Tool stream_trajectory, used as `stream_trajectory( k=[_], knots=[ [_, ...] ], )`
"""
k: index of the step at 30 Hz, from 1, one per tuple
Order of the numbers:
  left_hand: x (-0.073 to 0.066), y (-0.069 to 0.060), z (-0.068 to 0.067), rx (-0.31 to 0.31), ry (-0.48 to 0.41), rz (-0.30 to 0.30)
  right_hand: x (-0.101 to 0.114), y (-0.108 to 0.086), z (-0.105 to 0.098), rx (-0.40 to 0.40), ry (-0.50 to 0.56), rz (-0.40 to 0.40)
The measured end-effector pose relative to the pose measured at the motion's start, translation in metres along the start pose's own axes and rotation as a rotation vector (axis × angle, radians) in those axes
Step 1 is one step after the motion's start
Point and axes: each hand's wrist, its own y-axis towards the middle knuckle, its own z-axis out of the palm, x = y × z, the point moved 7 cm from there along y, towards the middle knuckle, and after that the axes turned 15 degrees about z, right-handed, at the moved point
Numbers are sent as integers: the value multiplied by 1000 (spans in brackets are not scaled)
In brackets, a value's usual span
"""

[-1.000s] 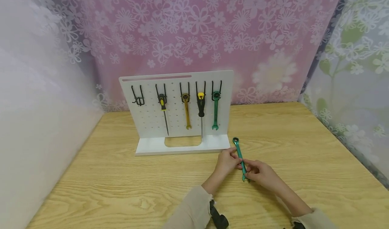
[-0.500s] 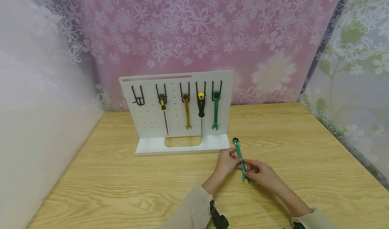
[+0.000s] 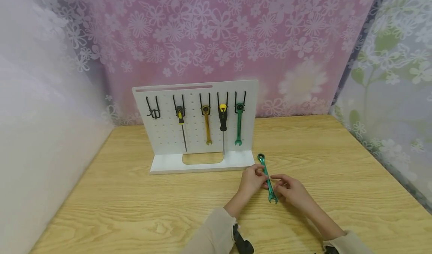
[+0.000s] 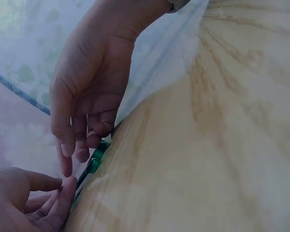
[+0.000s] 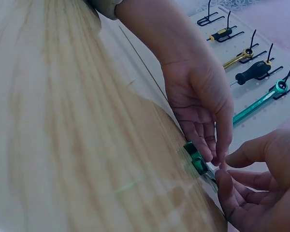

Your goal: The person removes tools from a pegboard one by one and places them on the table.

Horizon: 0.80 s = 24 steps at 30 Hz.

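Observation:
A green ratcheting combination wrench (image 3: 265, 168) lies on the table to the right of the pegboard, its ring end away and its open end towards me. My left hand (image 3: 252, 179) pinches its shaft from the left, though the contact is partly hidden. On the other side, my right hand (image 3: 293, 190) is held just off the wrench with relaxed, bent fingers and nothing in them. In the right wrist view, the wrench's open end (image 5: 195, 157) shows below the left fingertips. The left wrist view has both hands close together over the wrench (image 4: 93, 166).
A white pegboard (image 3: 197, 124) stands behind the hands. Its hooks carry a small screwdriver (image 3: 180, 116), a gold wrench (image 3: 207, 124), a black and yellow screwdriver (image 3: 223, 118) and a green wrench (image 3: 239, 124). The leftmost hook (image 3: 153, 108) holds nothing. A flowered curtain hangs behind.
The green wrench's open end has rolled from edge-on to flat. My right fingers have let go and drawn slightly away to the right. My left hand has stayed in place.

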Motion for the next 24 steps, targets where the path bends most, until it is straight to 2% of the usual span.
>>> stream_trajectory(
  k=[9, 16, 24],
  knots=[
    [-7, 4, -8, -11, -97, -16, 10, -3, -9, -48, 51, -27],
    [-20, 9, -18, -8, -57, 22, 17, -6, -10, 7, 148, -19],
    [-36, 12, -33, -18, -56, 75, 25, -7, -7, 35, 142, -19]
  ],
)
